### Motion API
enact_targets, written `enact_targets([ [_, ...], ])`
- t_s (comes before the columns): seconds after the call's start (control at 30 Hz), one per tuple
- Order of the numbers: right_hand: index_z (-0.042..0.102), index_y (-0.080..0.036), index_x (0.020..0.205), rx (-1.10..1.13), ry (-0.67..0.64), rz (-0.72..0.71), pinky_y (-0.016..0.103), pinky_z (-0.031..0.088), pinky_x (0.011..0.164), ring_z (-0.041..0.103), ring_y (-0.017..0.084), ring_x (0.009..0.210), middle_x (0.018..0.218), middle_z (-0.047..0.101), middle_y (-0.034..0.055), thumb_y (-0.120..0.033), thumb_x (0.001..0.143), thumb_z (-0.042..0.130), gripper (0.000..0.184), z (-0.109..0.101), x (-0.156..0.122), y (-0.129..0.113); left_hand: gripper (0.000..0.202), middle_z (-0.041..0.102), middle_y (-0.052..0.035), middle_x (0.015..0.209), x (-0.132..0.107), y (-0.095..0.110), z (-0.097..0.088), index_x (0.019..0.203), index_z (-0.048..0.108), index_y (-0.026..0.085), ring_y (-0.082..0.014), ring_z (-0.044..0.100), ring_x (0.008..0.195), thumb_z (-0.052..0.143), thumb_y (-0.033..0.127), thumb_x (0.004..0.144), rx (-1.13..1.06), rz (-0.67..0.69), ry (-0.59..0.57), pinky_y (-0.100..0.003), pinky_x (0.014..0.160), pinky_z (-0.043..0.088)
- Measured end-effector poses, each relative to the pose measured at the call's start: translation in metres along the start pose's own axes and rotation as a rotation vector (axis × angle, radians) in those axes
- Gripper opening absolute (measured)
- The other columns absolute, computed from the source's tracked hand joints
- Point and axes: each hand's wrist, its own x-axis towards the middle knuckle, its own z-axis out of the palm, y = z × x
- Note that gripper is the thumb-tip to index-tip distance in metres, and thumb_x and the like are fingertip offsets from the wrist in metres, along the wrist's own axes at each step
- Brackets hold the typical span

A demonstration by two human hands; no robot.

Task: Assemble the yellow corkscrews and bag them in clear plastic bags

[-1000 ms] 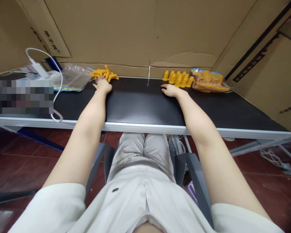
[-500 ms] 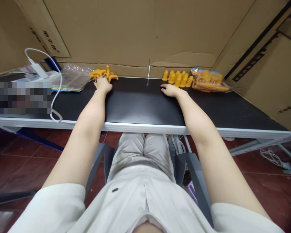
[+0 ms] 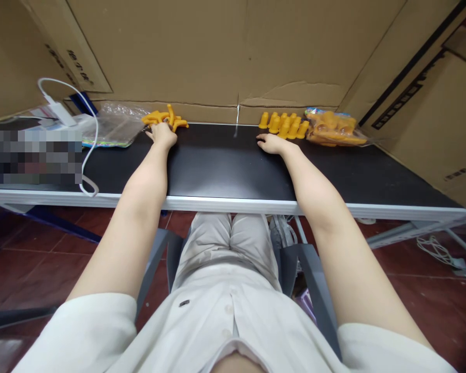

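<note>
Yellow curved pieces [image 3: 155,117] lie in a loose heap in the upper part of the frame, left of centre, at the back of the black desk [image 3: 229,166]. The left hand [image 3: 163,134] reaches in at their near side; its fingers are partly hidden, so I cannot tell whether its grip has closed on one. Right of centre, the right hand [image 3: 271,143] rests palm down with a loose, unclosed grip, just in front of upright yellow cones [image 3: 284,128]. Beside these, farther right, sits a clear bag [image 3: 332,135] of yellow pieces.
</note>
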Motion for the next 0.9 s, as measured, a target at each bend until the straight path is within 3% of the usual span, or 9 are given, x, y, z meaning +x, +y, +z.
enact_targets([
  [0.2,0.058,-0.013,0.167,0.007,0.024,-0.031,0.042,0.039,0.137,0.052,0.028,0.162,0.172,0.054,0.0125,-0.016,0.111,0.051,0.057,0.004,0.008,0.008,0.041,0.076,-0.0142,0.141,-0.004,0.008,-0.004,0.123,0.077,0.019,-0.0412,0.057,0.146,0.064,0.043,0.093,0.009,0.050,0.201,-0.068,0.123,0.040],
  [0.43,0.054,-0.005,0.169,0.004,0.003,-0.004,0.033,0.035,0.138,0.050,0.025,0.164,0.174,0.052,0.0156,-0.016,0.112,0.050,0.058,-0.001,-0.002,-0.001,0.030,0.074,-0.0105,0.144,-0.011,0.023,-0.014,0.119,0.069,0.017,-0.0307,0.060,0.145,0.053,0.040,0.108,-0.208,0.095,0.358,-0.055,0.125,0.038],
  [0.6,0.053,-0.005,0.169,-0.011,-0.001,-0.001,0.032,0.034,0.138,0.050,0.024,0.164,0.174,0.051,0.0149,-0.016,0.112,0.049,0.058,-0.002,-0.003,-0.003,0.008,0.077,-0.0058,0.129,-0.015,0.037,-0.018,0.106,0.062,0.021,-0.0206,0.069,0.127,0.057,0.026,0.108,-0.317,0.132,0.457,-0.042,0.118,0.047],
  [0.73,0.054,-0.008,0.169,-0.003,0.007,-0.003,0.033,0.035,0.138,0.050,0.025,0.164,0.174,0.052,0.0138,-0.017,0.112,0.050,0.058,-0.001,0.000,0.000,0.009,0.078,-0.0035,0.114,-0.020,0.048,-0.014,0.098,0.058,0.024,-0.0174,0.072,0.112,0.062,0.020,0.106,-0.307,0.226,0.393,-0.037,0.111,0.053],
  [0.8,0.055,-0.009,0.169,0.011,0.010,-0.005,0.035,0.036,0.138,0.050,0.026,0.164,0.173,0.052,0.0143,-0.018,0.112,0.052,0.058,-0.001,0.000,0.001,0.007,0.079,-0.0026,0.112,-0.024,0.052,-0.011,0.103,0.062,0.023,-0.0188,0.071,0.113,0.064,0.029,0.107,-0.242,0.271,0.295,-0.039,0.111,0.054],
  [0.9,0.054,-0.007,0.169,0.019,0.005,-0.008,0.034,0.035,0.138,0.050,0.026,0.164,0.174,0.052,0.0164,-0.018,0.112,0.052,0.058,-0.001,-0.001,0.001,0.024,0.080,-0.0045,0.113,-0.031,0.057,-0.004,0.115,0.069,0.021,-0.0252,0.069,0.122,0.068,0.043,0.104,-0.109,0.352,0.093,-0.043,0.113,0.053],
])
